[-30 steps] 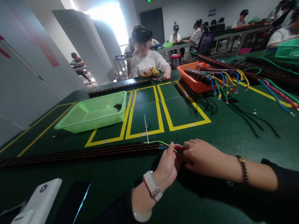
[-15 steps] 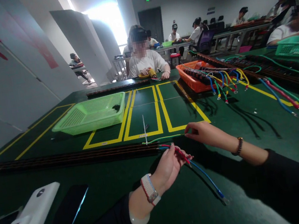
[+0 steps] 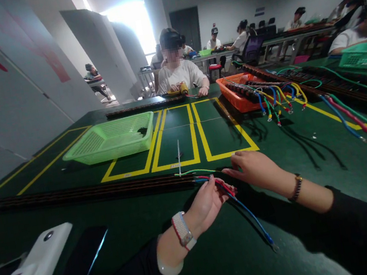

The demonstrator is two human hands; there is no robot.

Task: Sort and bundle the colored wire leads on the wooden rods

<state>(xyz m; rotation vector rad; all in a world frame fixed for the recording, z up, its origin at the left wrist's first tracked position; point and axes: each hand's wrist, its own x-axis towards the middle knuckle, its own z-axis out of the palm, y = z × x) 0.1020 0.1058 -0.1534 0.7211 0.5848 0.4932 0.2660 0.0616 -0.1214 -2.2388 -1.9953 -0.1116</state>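
My left hand [image 3: 210, 200] is closed round a red wire [image 3: 227, 188] and a blue wire [image 3: 253, 219], whose lug end hangs past my fingers toward the table's near side. In my right hand [image 3: 254, 169], thumb and fingers pinch the far end of a thin green wire [image 3: 201, 170]; its tip is hidden. All these wires come out of the right end of a long dark strip assembly [image 3: 84, 195] lying across the table. A pale cable tie [image 3: 179, 154] stands up near that end, its tail pointing away from me.
Beyond the strip is a light green basket [image 3: 110, 145] with a small dark item in it. An orange basket [image 3: 241, 104] holds wired strips. White [image 3: 40, 269] and black [image 3: 80, 258] phone-like devices lie at left. A co-worker [image 3: 179, 72] sits opposite.
My right hand has come slightly down and left, closer to my left hand, bringing the green wire's end along. My left hand has barely moved.
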